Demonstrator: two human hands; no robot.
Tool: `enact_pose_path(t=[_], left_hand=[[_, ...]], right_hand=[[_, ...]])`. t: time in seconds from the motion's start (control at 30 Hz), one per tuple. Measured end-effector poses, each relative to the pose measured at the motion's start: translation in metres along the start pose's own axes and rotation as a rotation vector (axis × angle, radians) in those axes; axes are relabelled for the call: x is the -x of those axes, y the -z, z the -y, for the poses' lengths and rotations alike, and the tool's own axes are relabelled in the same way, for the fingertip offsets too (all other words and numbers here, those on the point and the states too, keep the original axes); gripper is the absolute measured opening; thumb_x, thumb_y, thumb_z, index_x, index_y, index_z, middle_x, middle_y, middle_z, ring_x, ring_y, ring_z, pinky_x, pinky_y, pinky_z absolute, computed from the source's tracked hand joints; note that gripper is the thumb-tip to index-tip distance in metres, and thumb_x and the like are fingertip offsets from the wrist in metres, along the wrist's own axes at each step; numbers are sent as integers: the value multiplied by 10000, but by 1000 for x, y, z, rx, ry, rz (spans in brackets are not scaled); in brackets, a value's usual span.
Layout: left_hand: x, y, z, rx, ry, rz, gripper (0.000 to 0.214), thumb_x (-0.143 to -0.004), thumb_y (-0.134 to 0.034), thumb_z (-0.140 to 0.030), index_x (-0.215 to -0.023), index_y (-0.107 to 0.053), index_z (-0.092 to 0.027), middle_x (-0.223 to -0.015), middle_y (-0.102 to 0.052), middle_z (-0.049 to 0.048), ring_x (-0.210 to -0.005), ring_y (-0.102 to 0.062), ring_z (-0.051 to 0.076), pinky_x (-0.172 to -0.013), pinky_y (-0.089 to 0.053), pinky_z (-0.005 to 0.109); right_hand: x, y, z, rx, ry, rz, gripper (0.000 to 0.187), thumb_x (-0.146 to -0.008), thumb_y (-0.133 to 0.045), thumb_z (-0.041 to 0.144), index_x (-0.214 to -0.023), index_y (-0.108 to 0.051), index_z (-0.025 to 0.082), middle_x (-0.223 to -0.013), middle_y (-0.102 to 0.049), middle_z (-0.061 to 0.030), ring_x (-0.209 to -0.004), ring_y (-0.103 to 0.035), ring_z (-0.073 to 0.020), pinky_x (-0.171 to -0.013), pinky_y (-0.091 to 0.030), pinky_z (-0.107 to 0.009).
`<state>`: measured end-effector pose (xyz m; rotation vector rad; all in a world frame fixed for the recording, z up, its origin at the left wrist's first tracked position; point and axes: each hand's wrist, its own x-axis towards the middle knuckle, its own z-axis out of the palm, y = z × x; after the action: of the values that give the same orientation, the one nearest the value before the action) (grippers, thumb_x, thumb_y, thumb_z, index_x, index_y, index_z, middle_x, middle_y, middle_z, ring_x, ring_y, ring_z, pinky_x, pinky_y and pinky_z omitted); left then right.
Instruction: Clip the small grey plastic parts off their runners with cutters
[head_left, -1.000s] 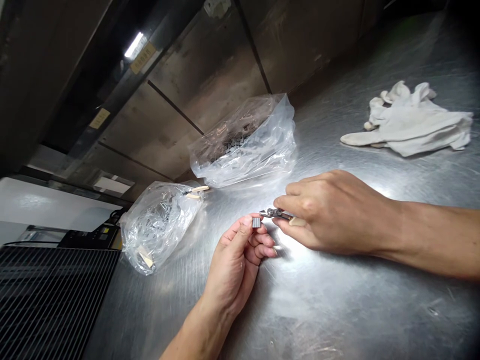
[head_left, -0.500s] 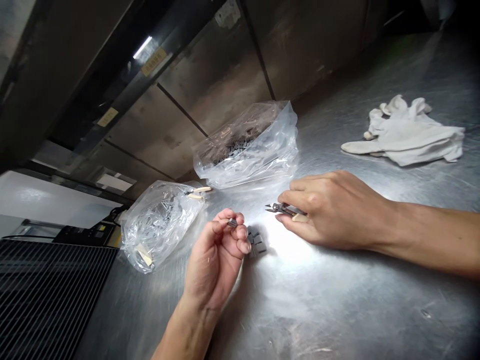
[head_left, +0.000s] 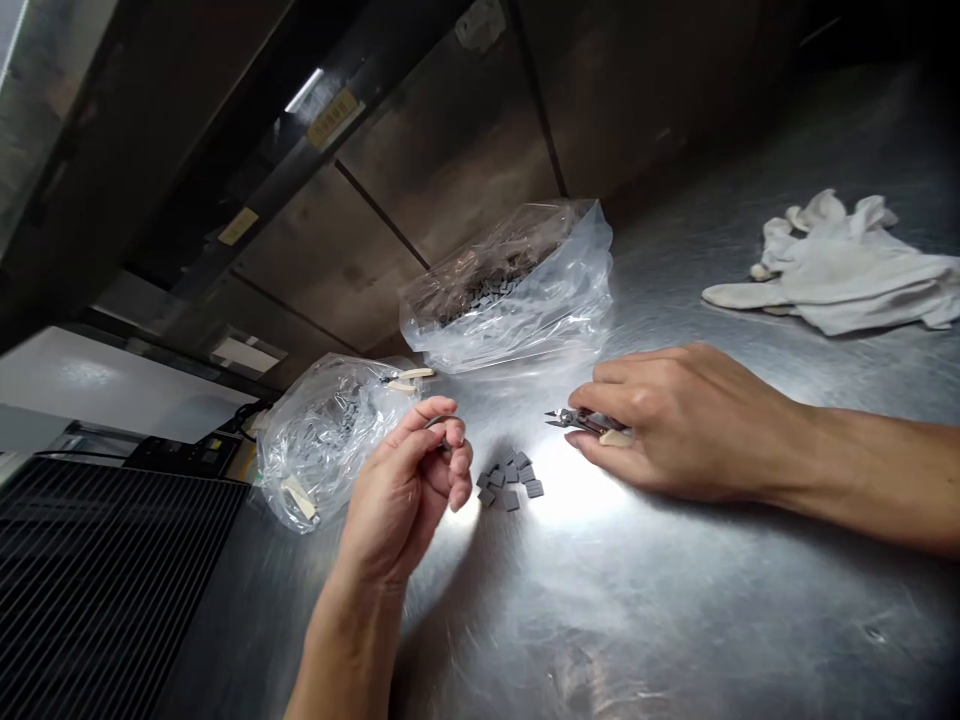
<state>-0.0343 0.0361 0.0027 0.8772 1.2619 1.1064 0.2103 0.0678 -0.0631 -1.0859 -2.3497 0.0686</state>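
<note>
**Steel nippers pinched in right hand**

Thumb and fingers hold them, tips toward the left hand, whose curled fingers hide something small. Grey blocks lie loose on the steel surface between the hands. Beyond, a clear plastic bag and a second bag hold grey pieces; white cloth gloves lie right.

The bench is stainless steel, glossy and brushed, covered in fine scratches. The two bags are thin, clear, crinkled plastic with a bright sheen. The small cutters are polished metal, with a smooth cream-coloured end on the handle. The grey pieces look matt, though their material is hard to tell. The gloves are soft white cloth, and the panels behind are dull, stained metal.
</note>
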Motion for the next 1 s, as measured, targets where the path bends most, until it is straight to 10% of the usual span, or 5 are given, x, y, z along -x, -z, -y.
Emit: enact_pose_path(t=[0.23,0.37,0.63,1.0], left_hand=[[19,23,-18,-1228,-35,186,184,-987,-483,-315,-976,-643,-224,-722,-554,-24,-670,-482,146,-621,-364,276],[21,15,-12,-1463,12,250,224,-961,-570,-456,-963,-628,-240,-780,-624,-26,-687,-519,163,-635,-345,302],[15,14,-7,-1350,-8,309,125,-944,-610,-335,-899,-615,-219,-756,-607,-40,-672,-492,134,-623,-343,281],[1,5,17,-318,61,256,281,-911,-731,-348,-1132,-663,-188,-928,-761,50,-613,-483,64,-576,-357,199]], right_hand=[[1,-1,0,2,-5,18,243,-907,-581,369,-763,-674,196,-686,-605,-18,-604,-501,-177,-595,-231,-334],[0,0,0,-5,-18,31,233,-903,-579,371,-795,-692,198,-709,-621,-23,-621,-521,-186,-599,-238,-336],[3,-1,-1,-3,-21,39,254,-925,-556,390,-794,-678,210,-704,-604,-16,-621,-521,-188,-589,-254,-337],[3,2,-2,35,24,37,285,-927,-576,396,-1023,-745,188,-755,-649,-16,-711,-640,-211,-592,-309,-334]])
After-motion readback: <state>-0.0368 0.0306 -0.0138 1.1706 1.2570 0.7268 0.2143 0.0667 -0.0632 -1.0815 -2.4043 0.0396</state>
